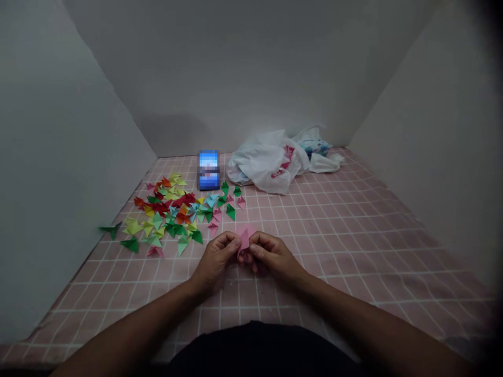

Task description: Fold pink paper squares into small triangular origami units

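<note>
A small pink folded paper piece point(244, 238) is pinched between both of my hands just above the pink checked cloth point(353, 230). My left hand point(217, 259) grips its left side with thumb and fingers. My right hand point(271, 255) grips its right side. To the left and beyond my hands lies a scattered heap of several folded paper triangles point(173, 212) in green, yellow, red, orange, blue and pink.
A blue box point(209, 169) stands upright behind the paper heap. White crumpled plastic bags point(275, 159) lie at the back by the wall. Grey walls close in on the left, back and right. One green triangle point(111, 229) lies at the left wall.
</note>
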Available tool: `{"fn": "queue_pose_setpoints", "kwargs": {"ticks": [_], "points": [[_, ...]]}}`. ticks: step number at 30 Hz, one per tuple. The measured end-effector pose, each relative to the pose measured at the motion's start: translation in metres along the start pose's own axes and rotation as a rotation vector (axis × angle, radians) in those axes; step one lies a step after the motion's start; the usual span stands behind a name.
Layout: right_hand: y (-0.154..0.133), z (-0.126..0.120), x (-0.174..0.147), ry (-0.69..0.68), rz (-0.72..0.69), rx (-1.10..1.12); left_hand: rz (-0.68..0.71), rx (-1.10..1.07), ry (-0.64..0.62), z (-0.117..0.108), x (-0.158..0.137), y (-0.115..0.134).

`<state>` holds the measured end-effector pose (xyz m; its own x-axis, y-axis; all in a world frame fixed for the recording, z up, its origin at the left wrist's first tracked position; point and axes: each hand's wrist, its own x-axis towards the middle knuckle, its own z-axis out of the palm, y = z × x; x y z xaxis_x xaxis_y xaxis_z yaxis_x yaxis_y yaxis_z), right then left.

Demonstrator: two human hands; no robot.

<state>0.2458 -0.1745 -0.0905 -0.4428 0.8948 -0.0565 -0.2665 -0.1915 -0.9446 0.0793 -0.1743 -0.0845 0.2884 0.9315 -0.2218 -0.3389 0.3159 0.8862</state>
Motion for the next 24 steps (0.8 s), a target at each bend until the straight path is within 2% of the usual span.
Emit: {"fn": "queue_pose_setpoints", "kwargs": {"ticks": [5,12,24], "points": [[0.0030,-0.0021,-0.0003,-0.017,-0.004,0.029,-0.028,-0.066,-0.040,0.0020,0.0004,-0.0003],[0.0020,-0.0001,-0.0026,-0.014,0.042,0.060,-0.027,-0.091,-0.006,-0.0003,0.0008,-0.0015],[0.0008,-0.0009,-0.0032,-0.009,0.106,0.125,-0.238,-0.175,-0.166,-0.0032,-0.0013,0.0023]]}}
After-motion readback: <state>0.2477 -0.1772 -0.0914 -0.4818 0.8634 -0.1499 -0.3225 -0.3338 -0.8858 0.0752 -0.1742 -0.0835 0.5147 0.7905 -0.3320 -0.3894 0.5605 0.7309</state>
